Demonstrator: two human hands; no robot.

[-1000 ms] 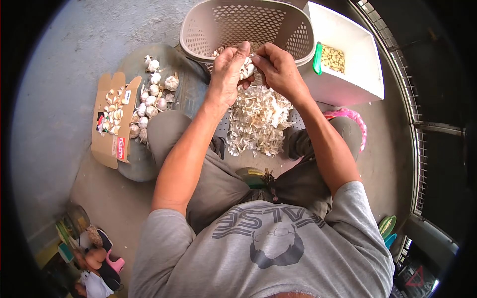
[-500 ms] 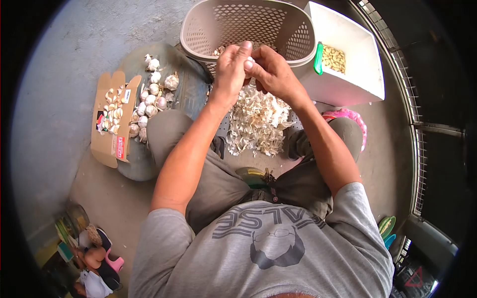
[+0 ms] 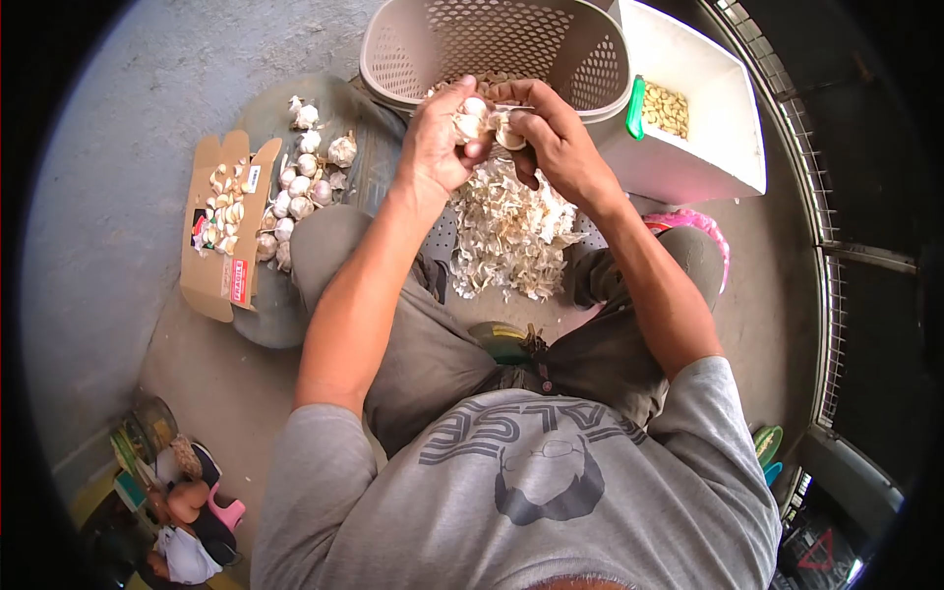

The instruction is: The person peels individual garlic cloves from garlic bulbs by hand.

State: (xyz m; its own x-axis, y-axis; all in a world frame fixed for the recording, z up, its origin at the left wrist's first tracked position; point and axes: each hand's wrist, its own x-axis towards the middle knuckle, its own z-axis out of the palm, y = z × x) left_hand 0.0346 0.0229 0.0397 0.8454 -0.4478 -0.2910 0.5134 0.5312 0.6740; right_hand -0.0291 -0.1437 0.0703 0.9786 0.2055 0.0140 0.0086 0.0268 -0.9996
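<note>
White papery garlic [image 3: 482, 120] sits between my two hands, held up in the air just in front of the far basket. My left hand [image 3: 438, 147] is curled tight around one side of the garlic, with the thumb on top. My right hand [image 3: 556, 143] is pinched shut on the other side, and its fingertips [image 3: 511, 133] press on a clove. The two hands touch each other around the garlic.

To do this well, I think I should hold the garlic firm with the left hand and pull with the right, one clove at a time, slow, so no bits fly off. I should keep my hands over the pile, so what falls lands there.

Right under my hands is a big pile of dry skins [image 3: 511, 231], lying on the floor between my knees. Just past my hands is the tan basket [image 3: 472, 44] with little holes in its wall. On the right of it stands a white box [image 3: 703, 128] with a green clip [image 3: 636, 108] on its edge and yellowish peeled cloves [image 3: 667, 108] inside.

Off to the left, near my left knee, whole garlic heads [image 3: 300, 182] lie in a loose bunch on a round grey mat [image 3: 265, 315]. Just left of them is a flat piece of brown cardboard [image 3: 221, 256] with loose cloves [image 3: 224, 202] on it. The floor [image 3: 118, 147] is grey and bare-looking concrete.
</note>
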